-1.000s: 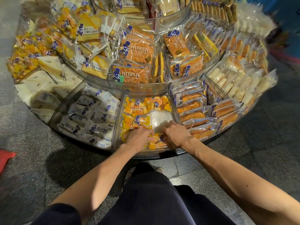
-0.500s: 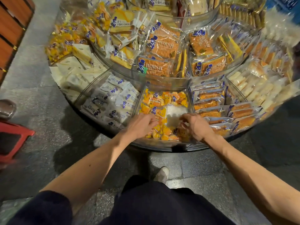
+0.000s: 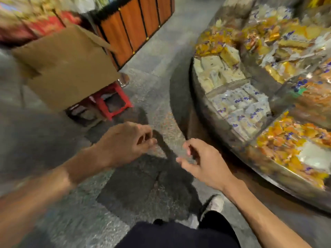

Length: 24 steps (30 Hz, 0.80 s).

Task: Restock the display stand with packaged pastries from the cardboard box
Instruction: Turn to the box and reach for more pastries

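Head view, blurry. Left hand (image 3: 125,143) and right hand (image 3: 203,162) hung mid-frame over the floor, both loosely curled and empty. Cardboard box (image 3: 66,68) sat upper left on red stool (image 3: 114,103), contents hidden. Display stand (image 3: 266,179) was at right, packaged pastries (image 3: 290,140) inside. Next reach probably needed both hands into the box top, scooping several packs flat.

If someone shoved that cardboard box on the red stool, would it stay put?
Probably not. The cardboard box looks wider than the red stool beneath it, so a push could tip or slide it. A flap stands open at the top, so the upper edges would likely flex under a grip.
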### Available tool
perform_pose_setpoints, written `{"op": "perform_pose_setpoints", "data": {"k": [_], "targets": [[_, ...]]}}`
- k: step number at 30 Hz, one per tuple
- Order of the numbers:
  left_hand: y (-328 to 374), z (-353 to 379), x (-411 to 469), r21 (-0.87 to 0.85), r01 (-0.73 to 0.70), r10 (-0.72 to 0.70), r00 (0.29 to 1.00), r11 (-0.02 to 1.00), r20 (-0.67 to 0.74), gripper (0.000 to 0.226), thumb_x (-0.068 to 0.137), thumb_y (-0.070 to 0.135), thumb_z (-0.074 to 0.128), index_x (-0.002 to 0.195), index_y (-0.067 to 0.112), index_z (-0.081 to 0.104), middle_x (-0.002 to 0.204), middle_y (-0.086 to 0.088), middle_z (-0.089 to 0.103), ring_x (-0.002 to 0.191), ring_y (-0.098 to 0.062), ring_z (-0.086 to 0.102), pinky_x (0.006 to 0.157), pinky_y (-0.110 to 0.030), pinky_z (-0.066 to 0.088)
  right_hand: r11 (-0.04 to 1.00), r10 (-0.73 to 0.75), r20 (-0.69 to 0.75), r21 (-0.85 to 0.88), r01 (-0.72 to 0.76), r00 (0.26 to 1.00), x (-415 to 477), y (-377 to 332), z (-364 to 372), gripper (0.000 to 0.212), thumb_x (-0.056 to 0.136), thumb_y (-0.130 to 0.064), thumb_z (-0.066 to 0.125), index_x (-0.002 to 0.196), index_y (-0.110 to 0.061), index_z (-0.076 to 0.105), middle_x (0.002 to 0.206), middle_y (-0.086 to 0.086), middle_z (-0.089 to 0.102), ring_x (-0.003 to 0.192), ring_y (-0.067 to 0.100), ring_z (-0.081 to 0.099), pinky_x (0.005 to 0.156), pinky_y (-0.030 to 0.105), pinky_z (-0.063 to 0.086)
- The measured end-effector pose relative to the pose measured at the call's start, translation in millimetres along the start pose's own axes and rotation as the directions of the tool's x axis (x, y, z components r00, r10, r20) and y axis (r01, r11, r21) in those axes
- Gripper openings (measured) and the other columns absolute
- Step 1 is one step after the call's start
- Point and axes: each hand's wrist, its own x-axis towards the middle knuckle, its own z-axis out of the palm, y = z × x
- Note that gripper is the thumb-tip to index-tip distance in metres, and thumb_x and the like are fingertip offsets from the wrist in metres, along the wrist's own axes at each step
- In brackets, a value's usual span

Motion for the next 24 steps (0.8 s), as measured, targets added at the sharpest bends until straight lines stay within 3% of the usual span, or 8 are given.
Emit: {"op": "perform_pose_setpoints", "data": {"k": [4,7,10,12,14,17,22,24], "targets": [[-84.3,-4.1,-80.8,0.031,0.214,-0.213,0.977,0.976,-0.019,0.029,0.094,0.046,0.058,0.075,0.030,0.044,0.061,0.014,0.045,0.063,-0.007,0.049,0.060,-0.030,0.028,0.986,-0.144,0.200,-0.055,0.158,0.969,45.8,-67.9,75.4,0.059,0.078,-0.070,0.045,0.106,-0.019,0.060,0.092,-0.009,0.052,0.078,0.005,0.050,0.068,0.026,0.043],[-145.9,1.0,-105.8,-0.018,0.383,-0.383,0.919,0.924,-0.090,0.031,0.095,0.046,0.056,0.073,0.026,0.046,0.061,0.010,0.049,0.069,-0.017,0.060,0.059,-0.031,0.033,0.966,-0.209,0.297,-0.086,0.245,0.931,89.0,-107.2,117.5,0.054,0.076,-0.071,0.042,0.101,-0.024,0.055,0.097,-0.007,0.056,0.084,0.009,0.055,0.071,0.028,0.044],[-207.3,-0.4,-109.9,-0.147,0.489,-0.505,0.857,0.860,-0.101,0.027,0.097,0.047,0.051,0.080,0.026,0.054,0.070,0.010,0.055,0.064,-0.010,0.055,0.068,-0.035,0.053,0.937,-0.274,0.386,-0.101,0.335,0.881,144.0,-141.4,155.3,0.061,0.077,-0.072,0.040,0.114,-0.026,0.056,0.105,-0.007,0.059,0.096,0.012,0.059,0.084,0.033,0.051],[-251.6,-5.9,-104.3,-0.184,0.548,-0.572,0.811,0.816,-0.122,0.025,0.098,0.045,0.051,0.085,0.025,0.055,0.074,0.011,0.054,0.069,-0.012,0.053,0.070,-0.034,0.052,0.912,-0.314,0.426,-0.113,0.395,0.848,189.6,-161.3,182.4,0.056,0.083,-0.070,0.049,0.120,-0.029,0.052,0.110,-0.009,0.057,0.099,0.008,0.055,0.088,0.032,0.050],[-299.6,-11.3,-92.6,-0.200,0.586,-0.616,0.772,0.786,-0.156,0.021,0.099,0.044,0.052,0.088,0.026,0.054,0.079,0.011,0.053,0.074,-0.013,0.053,0.067,-0.031,0.046,0.905,-0.306,0.472,-0.124,0.406,0.826,240.7,-179.0,211.1,0.052,0.088,-0.064,0.056,0.125,-0.029,0.050,0.109,-0.011,0.052,0.097,0.006,0.050,0.087,0.029,0.045],[-373.7,-22.2,-71.9,-0.204,0.648,-0.677,0.722,0.734,-0.144,0.020,0.099,0.042,0.053,0.086,0.027,0.052,0.083,0.009,0.055,0.078,-0.013,0.053,0.066,-0.029,0.044,0.894,-0.345,0.460,-0.105,0.436,0.818,319.4,-207.4,251.8,0.049,0.086,-0.060,0.060,0.122,-0.028,0.052,0.103,-0.011,0.051,0.095,0.013,0.055,0.084,0.037,0.050],[-489.8,-53.2,-36.9,-0.304,0.686,-0.745,0.647,0.661,-0.159,0.035,0.099,0.039,0.055,0.069,0.027,0.043,0.068,0.006,0.053,0.063,-0.011,0.050,0.053,-0.030,0.033,0.877,-0.276,0.546,-0.194,0.440,0.791,438.2,-269.9,297.9,0.048,0.090,-0.051,0.063,0.128,-0.025,0.050,0.118,-0.002,0.056,0.109,0.020,0.054,0.087,0.036,0.048],[-533.5,-63.3,-22.7,-0.357,0.676,-0.758,0.626,0.644,-0.182,0.032,0.098,0.038,0.055,0.071,0.023,0.049,0.068,0.004,0.055,0.064,-0.015,0.053,0.054,-0.033,0.040,0.865,-0.260,0.576,-0.218,0.452,0.775,485.9,-289.7,314.7,0.047,0.090,-0.051,0.064,0.127,-0.025,0.051,0.120,-0.001,0.056,0.112,0.021,0.054,0.088,0.035,0.046]]}}
